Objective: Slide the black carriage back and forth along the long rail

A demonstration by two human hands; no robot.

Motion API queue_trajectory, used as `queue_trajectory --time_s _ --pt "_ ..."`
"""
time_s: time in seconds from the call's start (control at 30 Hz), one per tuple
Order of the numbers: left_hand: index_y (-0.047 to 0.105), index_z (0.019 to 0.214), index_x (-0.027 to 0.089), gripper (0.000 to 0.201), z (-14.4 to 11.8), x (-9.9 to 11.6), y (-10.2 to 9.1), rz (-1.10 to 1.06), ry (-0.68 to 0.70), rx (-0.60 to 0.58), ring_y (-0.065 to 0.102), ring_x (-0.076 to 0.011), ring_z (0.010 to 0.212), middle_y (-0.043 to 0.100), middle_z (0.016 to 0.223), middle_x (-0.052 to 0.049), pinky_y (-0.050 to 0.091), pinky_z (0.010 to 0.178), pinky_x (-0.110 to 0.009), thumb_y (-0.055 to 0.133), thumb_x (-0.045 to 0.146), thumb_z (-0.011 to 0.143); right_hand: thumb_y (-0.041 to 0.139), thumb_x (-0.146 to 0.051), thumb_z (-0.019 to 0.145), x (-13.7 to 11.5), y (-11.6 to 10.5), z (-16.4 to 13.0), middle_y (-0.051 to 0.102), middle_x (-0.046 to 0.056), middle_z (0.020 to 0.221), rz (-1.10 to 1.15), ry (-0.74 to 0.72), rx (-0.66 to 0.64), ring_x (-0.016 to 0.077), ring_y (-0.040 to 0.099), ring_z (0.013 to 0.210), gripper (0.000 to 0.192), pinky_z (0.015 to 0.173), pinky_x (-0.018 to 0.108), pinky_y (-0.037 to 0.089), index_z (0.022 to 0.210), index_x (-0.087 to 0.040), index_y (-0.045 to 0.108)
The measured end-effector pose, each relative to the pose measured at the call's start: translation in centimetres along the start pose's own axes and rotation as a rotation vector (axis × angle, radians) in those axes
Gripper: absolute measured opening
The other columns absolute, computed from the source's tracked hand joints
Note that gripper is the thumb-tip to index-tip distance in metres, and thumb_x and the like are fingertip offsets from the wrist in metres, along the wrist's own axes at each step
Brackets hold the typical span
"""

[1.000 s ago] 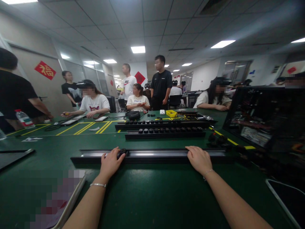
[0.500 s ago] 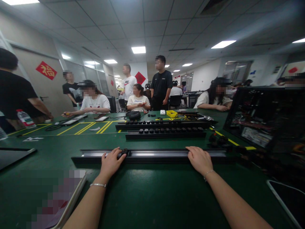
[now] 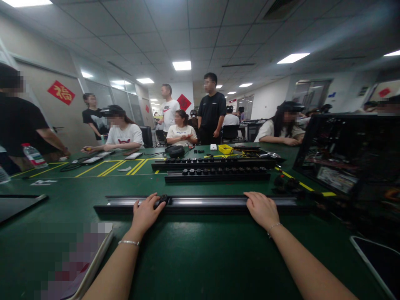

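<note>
- Almost nothing has moved since the earlier frame: both hands rest where they did on the long rail, and only the view has shifted slightly.
- The rail (image 3: 203, 203) is a long, narrow black channel with a shiny silver strip along its top, lying crosswise on the green table (image 3: 200, 258).
- The left hand (image 3: 144, 214) lies on the rail's near edge, fingers curled over a small black clip (image 3: 161, 201) seated in the channel.
- The right hand (image 3: 261, 209) lies flat, fingers loosely bent over the rail further along, grasping nothing else.
- Beyond the hands, two more black rails (image 3: 215, 170) carry rows of black knobs; a yellow box (image 3: 225, 148) sits behind them.
</note>
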State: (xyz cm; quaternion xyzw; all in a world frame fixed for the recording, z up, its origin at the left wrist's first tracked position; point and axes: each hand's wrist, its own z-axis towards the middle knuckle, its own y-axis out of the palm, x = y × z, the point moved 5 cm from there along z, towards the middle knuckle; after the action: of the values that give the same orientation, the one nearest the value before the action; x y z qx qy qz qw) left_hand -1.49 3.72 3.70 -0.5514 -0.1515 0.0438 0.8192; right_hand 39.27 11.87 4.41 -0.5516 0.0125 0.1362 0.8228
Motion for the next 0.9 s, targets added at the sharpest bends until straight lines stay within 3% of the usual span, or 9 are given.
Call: queue_trajectory --time_s 0.9 --pt "0.059 0.109 0.033 0.038 0.01 0.09 0.14 -0.02 0.033 -0.007 0.046 -0.0225 0.119 0.051 0.132 0.0 0.017 0.104 -0.056 0.037 0.051 0.084 0.028 -0.028 0.084 0.06 0.02 0.02 0.058 0.001 0.121 0.01 0.001 -0.018 0.019 0.046 0.115 0.042 0.091 0.039 0.034 0.114 -0.026 0.059"
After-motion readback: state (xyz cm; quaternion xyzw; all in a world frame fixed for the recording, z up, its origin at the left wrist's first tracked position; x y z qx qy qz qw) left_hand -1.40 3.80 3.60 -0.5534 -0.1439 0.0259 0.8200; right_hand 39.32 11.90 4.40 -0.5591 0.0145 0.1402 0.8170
